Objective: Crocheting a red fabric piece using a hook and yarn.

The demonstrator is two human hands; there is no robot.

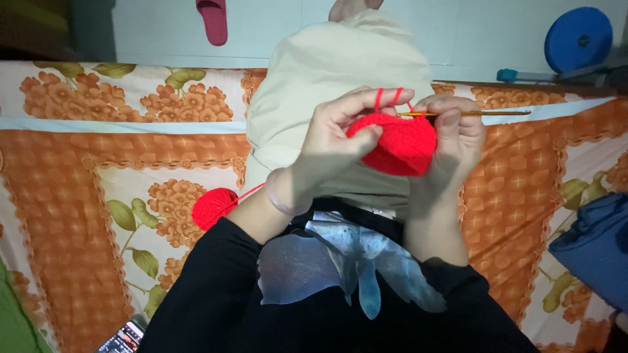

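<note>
While the red crochet piece [396,145] sits between both hands above your lap, your left hand [340,140] pinches its edge, yarn looped over the forefinger; your right hand [458,140] clamps the gold hook [484,113]. The yarn ball [214,207] rests on the bed [98,183].

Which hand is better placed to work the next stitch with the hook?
Probably the right hand: it already grips the gold crochet hook at the red crochet piece. The left hand holds the piece, with yarn over its index finger.
</note>
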